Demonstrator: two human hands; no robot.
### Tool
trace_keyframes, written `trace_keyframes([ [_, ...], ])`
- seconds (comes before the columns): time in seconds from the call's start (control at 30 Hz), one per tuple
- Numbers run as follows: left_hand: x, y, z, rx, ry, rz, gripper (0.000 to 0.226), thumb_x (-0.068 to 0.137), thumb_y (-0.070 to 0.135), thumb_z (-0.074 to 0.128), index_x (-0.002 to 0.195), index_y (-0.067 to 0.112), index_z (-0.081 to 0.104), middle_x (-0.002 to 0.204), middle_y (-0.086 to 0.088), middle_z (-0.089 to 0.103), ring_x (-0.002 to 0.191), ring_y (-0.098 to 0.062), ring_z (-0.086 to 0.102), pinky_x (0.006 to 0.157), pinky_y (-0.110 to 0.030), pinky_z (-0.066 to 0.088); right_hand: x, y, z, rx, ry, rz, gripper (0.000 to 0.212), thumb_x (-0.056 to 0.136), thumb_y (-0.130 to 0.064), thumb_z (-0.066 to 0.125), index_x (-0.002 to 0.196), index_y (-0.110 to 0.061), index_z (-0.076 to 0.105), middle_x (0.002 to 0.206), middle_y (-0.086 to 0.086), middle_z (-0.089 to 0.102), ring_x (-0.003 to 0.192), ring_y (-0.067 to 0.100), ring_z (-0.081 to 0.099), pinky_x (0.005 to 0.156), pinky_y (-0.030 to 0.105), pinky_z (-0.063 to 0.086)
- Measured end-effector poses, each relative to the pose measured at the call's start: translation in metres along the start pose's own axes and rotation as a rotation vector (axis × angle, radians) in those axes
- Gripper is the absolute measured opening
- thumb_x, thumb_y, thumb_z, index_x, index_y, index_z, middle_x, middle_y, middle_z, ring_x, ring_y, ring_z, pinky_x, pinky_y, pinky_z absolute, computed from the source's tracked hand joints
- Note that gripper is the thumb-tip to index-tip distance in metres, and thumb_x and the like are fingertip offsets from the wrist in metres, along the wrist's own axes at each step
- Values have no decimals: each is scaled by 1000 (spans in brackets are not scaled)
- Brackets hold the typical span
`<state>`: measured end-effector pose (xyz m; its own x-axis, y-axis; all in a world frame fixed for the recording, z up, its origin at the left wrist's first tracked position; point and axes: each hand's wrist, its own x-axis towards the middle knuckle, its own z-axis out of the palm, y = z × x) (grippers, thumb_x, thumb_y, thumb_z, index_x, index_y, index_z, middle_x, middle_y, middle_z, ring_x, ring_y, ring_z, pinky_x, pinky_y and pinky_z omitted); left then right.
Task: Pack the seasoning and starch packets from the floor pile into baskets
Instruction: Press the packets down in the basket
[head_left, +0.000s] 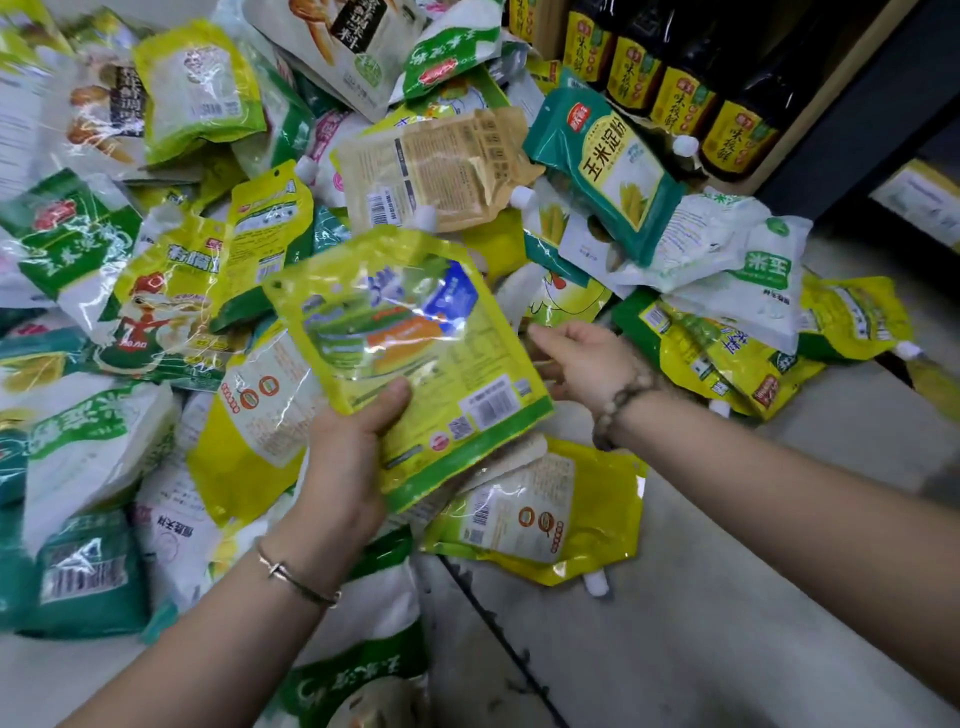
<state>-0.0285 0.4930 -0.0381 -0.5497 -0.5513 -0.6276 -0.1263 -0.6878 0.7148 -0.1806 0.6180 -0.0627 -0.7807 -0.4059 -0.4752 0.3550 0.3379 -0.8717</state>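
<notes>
At the lower left corner of the yellow packet (410, 353), our left hand (348, 457) pinches it with the thumb on top, which holds it flat and lifted above the floor pile (182, 234) behind it. Just right of the packet, our right hand (582, 358) hangs loose-fingered and empty, we judge ready to steady it or take another; no basket is in view.
</notes>
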Motion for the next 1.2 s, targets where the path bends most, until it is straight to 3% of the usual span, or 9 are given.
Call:
trace_keyframes([
  [0.13, 8, 11, -25, 60, 115, 97, 30, 80, 7, 65, 110, 6, 65, 83, -4, 74, 74, -23, 71, 74, -49, 57, 23, 17, 11, -408, 92, 77, 13, 80, -18, 66, 91, -19, 58, 94, 6, 64, 92, 25, 62, 83, 37, 52],
  [0.2, 9, 13, -31, 74, 146, 113, 27, 82, 5, 64, 109, 5, 65, 76, -2, 74, 68, -20, 71, 64, -42, 59, 22, 24, 18, -490, -4, 179, 41, 80, -18, 68, 119, -14, 56, 115, 10, 61, 102, 27, 60, 91, 34, 50],
  [0.37, 13, 13, -38, 85, 172, 97, 25, 82, 5, 65, 107, 6, 65, 74, -3, 74, 66, -21, 71, 60, -41, 59, 22, 19, 40, -657, -115, 299, 71, 82, -45, 66, 135, -4, 43, 122, 13, 59, 111, 25, 57, 89, 27, 47],
  [0.5, 13, 11, -34, 81, 171, 99, 24, 81, 3, 65, 105, 6, 66, 75, -4, 74, 67, -23, 71, 58, -40, 59, 26, 14, 49, -778, -97, 329, 91, 81, -60, 59, 149, -14, 21, 134, 12, 52, 115, 24, 56, 78, 26, 45],
  [0.6, 13, 11, -32, 85, 166, 92, 20, 80, 3, 66, 100, 8, 67, 76, -5, 74, 69, -24, 71, 62, -46, 59, 24, 19, 49, -681, -47, 224, 70, 87, -44, 61, 144, -13, 36, 135, 8, 53, 117, 27, 54, 89, 28, 45],
  [0.73, 10, 13, -33, 130, 148, 110, 21, 80, 3, 66, 100, 7, 66, 78, -5, 74, 69, -23, 71, 63, -42, 59, 20, 24, 36, -632, -6, 113, 41, 83, -33, 68, 113, -6, 64, 116, 13, 65, 106, 28, 59, 80, 27, 46],
  [0.9, 6, 13, -32, 194, 119, 149, 16, 80, -1, 65, 91, 10, 66, 77, -3, 74, 67, -21, 71, 60, -36, 60, 8, 13, -7, -633, -19, 16, 29, 82, -26, 72, 105, -9, 67, 90, 2, 63, 89, 20, 59, 75, 25, 43],
  [1.03, 4, 11, -27, 203, 128, 128, 26, 80, 1, 66, 106, 7, 65, 92, -10, 73, 74, -23, 72, 66, -40, 59, -5, -9, -46, -566, 68, -65, 8, 80, -18, 73, 83, -16, 66, 80, 0, 64, 80, 18, 59, 68, 25, 45],
  [1.2, 1, 6, -18, 129, 132, 114, 36, 81, 2, 66, 117, 4, 60, 99, -15, 70, 70, -22, 72, 54, -36, 58, -29, -37, -90, -369, 194, -163, 12, 82, -14, 71, 92, -17, 66, 84, -1, 66, 70, 8, 60, 69, 21, 49],
])
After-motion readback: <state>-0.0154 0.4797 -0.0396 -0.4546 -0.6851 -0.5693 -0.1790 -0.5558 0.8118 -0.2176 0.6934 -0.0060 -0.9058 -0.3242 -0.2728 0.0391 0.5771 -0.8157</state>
